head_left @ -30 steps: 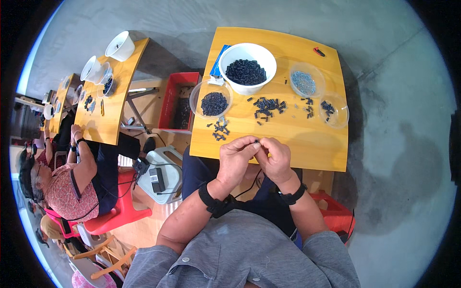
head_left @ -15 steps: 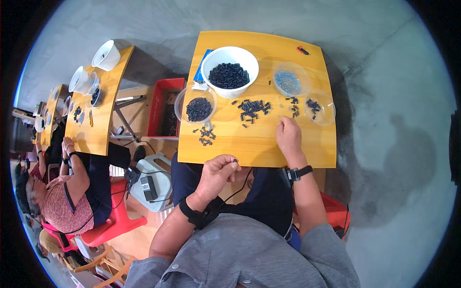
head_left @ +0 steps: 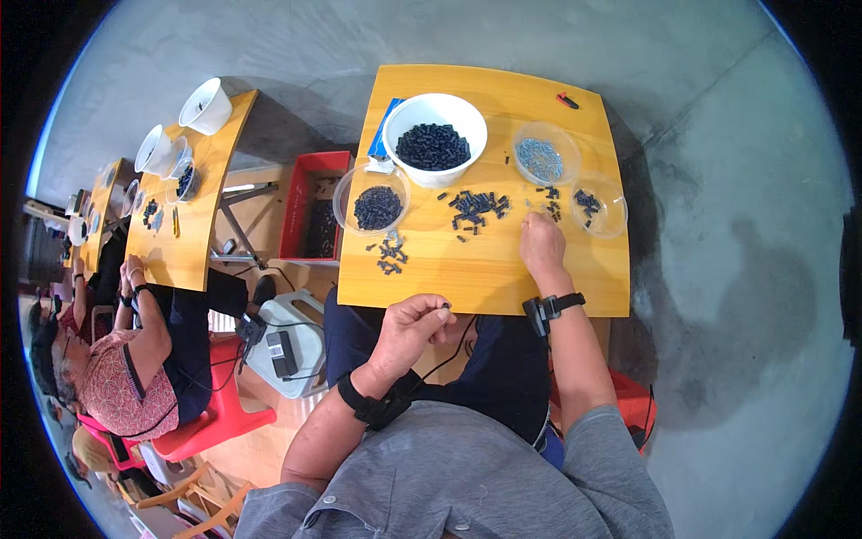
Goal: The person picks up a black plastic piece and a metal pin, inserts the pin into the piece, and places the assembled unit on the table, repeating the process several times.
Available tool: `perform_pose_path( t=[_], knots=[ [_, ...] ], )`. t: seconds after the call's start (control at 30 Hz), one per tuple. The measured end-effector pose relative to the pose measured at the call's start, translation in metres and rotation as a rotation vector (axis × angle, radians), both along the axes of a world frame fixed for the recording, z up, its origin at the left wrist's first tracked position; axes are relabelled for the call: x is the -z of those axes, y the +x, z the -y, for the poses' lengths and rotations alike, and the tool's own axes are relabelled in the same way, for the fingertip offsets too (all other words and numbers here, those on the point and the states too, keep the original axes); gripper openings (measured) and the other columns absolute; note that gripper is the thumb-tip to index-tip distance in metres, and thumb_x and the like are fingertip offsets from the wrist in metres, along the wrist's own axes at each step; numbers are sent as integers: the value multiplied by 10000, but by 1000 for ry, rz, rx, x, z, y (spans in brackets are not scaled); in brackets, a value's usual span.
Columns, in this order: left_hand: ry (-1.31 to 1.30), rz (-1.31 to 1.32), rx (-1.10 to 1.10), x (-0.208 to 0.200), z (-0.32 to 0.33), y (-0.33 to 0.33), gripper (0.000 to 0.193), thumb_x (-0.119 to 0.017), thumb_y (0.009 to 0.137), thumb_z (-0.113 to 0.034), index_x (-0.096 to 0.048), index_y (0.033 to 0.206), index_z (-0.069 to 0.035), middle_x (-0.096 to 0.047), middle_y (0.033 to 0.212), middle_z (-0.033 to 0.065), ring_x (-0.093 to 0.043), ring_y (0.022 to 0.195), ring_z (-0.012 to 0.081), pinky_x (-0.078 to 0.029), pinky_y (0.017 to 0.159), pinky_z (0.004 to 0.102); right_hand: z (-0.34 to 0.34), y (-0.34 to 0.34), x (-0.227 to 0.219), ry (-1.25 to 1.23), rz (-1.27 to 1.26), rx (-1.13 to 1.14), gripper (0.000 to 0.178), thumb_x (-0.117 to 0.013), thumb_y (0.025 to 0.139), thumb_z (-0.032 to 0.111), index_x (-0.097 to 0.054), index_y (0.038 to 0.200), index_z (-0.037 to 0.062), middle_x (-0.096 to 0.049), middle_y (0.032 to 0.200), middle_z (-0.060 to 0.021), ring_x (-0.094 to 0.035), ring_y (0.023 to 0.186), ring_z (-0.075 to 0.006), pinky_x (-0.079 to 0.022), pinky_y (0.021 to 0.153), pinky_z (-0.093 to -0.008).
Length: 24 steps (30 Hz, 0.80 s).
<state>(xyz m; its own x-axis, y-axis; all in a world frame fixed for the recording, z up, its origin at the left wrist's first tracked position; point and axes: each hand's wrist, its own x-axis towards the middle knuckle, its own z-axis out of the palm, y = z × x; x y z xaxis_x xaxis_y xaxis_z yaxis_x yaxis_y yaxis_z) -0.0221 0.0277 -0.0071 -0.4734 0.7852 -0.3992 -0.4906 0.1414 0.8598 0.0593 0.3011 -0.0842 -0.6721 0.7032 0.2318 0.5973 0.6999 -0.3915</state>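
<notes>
My left hand (head_left: 411,337) is at the table's near edge, thumb and forefinger pinched on a small black plastic piece (head_left: 446,306). Over the right part of the tabletop, my right hand (head_left: 543,247) reaches down with its fingers drawn together. Its fingertips are beside a few small black parts (head_left: 552,208), and whatever they hold is too small to make out. A loose pile of black cylindrical pieces (head_left: 476,208) lies mid-table. Left of it is a cluster of black and metallic parts (head_left: 391,260).
On the yellow table (head_left: 431,289) stand a white bucket (head_left: 395,112) of black pieces, a clear tub (head_left: 339,211) of black parts, a tub of silvery pieces (head_left: 540,160) and a clear dish (head_left: 613,216). A red-black tool (head_left: 567,101) lies far right. Another person (head_left: 126,377) sits left.
The whole view has shifted slightly. My right fingertips are a little nearer the small black parts; my left hand keeps its pinch on the black piece.
</notes>
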Motion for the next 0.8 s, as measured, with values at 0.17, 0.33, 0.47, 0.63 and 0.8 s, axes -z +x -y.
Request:
perform_pose_path(
  t=[0.17,0.33,0.47,0.63,0.8],
  knots=[
    [4,1,-11,-8,-2,2,75,-564,904,-74,-610,948,-33,-650,829,27,-573,612,61,-476,556,198,-5,12,8,-36,-197,-12,97,-595,833,108,-584,867,17,-616,813,-162,-624,688,-303,-514,621,-406],
    [18,-14,-31,-22,-1,1,68,-546,912,-73,-595,943,-37,-630,807,25,-570,608,65,-522,507,221,22,17,-31,-1204,-762,62,62,-558,902,80,-570,917,21,-586,753,-43,-592,627,-102,-523,536,-257],
    [34,-7,-36,-37,-4,3,65,-547,913,-83,-592,929,-39,-614,781,8,-562,601,57,-516,480,220,48,19,-64,-1376,-907,-54,87,-549,900,54,-573,967,6,-594,762,-55,-600,632,-126,-538,557,-273],
    [57,-11,-41,-40,0,9,57,-550,911,-77,-592,922,-42,-615,782,4,-559,602,51,-515,484,214,69,17,-90,-1488,-959,-218,112,-552,897,36,-580,1002,8,-597,774,-59,-602,641,-131,-548,576,-280],
    [87,-47,-68,-49,7,12,55,-561,902,-55,-603,933,-37,-634,812,18,-562,621,54,-505,505,203,83,15,-110,-1467,-983,-308,110,-563,885,9,-581,993,3,-605,742,-64,-604,620,-137,-544,571,-271]
  ],
)
